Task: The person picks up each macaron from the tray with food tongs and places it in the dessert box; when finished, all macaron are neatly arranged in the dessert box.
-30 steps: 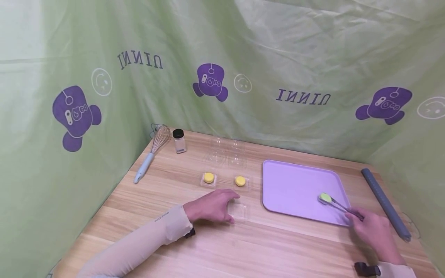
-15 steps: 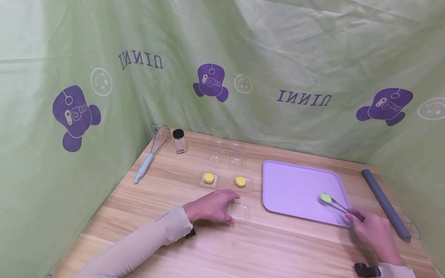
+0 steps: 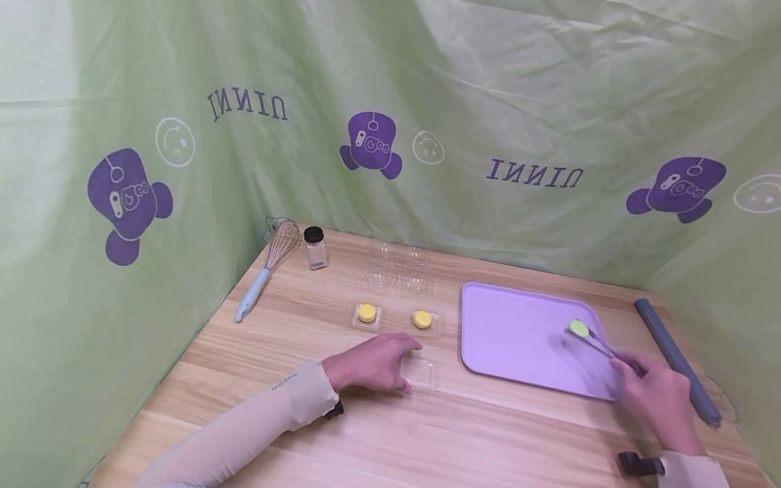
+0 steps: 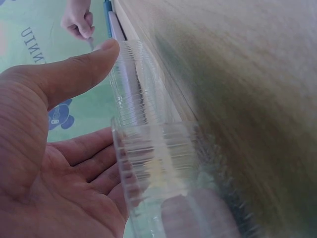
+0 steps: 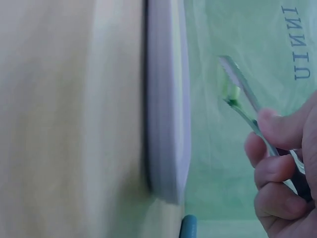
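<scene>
My right hand (image 3: 659,393) grips slim tongs (image 3: 613,352), which hold a light green macaron (image 3: 577,329) above the right side of the purple tray (image 3: 518,332). The right wrist view shows the tongs (image 5: 250,121) pinching the macaron (image 5: 229,91) clear of the tray's edge. At the table's middle, my left hand (image 3: 372,362) holds a small clear plastic box (image 3: 419,371) between thumb and fingers. In the left wrist view, the thumb lies at the ribbed wall of the box (image 4: 141,99), with other fingers partly seen through plastic.
Two yellow macarons (image 3: 367,312) sit in small clear trays behind my left hand. Clear domed packaging (image 3: 399,268) stands farther back. A whisk (image 3: 268,271) and black-capped jar (image 3: 315,248) lie back left, a blue-grey rolling pin (image 3: 677,359) right. Green cloth (image 3: 457,81) encloses the table.
My right hand has raised the tongs and green macaron up off the tray surface, slightly rightward. The left hand has stayed at the clear box.
</scene>
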The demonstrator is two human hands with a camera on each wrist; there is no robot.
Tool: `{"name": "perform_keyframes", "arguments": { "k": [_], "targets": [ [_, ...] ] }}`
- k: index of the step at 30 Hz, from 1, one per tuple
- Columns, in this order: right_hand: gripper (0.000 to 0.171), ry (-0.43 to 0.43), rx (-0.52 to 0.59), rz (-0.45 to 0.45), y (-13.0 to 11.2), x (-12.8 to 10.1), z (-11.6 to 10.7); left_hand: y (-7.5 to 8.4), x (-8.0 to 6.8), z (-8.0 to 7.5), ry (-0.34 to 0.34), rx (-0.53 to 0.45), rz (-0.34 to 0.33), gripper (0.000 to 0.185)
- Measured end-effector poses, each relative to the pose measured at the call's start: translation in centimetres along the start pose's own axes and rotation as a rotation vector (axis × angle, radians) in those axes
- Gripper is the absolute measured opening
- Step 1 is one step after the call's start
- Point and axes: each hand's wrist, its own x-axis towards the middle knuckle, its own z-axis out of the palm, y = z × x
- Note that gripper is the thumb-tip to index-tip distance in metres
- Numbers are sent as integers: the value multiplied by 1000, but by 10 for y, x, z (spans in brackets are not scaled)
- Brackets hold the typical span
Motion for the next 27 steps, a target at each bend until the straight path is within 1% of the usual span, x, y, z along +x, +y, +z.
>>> {"name": "perform_keyframes", "arguments": {
  "k": [5,10,13,17,19,24,27],
  "targets": [
    [15,131,30,9,-6,10,-1,0,0,0,2,7,9,78],
    [18,209,82,67,-16,18,-4,-2,1,2,4,3,11,78],
    [20,264,132,73,-21,21,-4,-2,1,2,5,6,10,78],
    [22,331,190,52,-28,27,-8,-2,1,3,3,10,10,78],
    [21,352,201,37,-33,31,-10,-2,1,2,1,11,9,78],
    [20,391,219,-20,-46,42,-17,-3,0,3,3,18,10,78],
    [20,409,266,-61,-55,47,-19,-2,-1,3,6,8,9,78]
  ]
}}
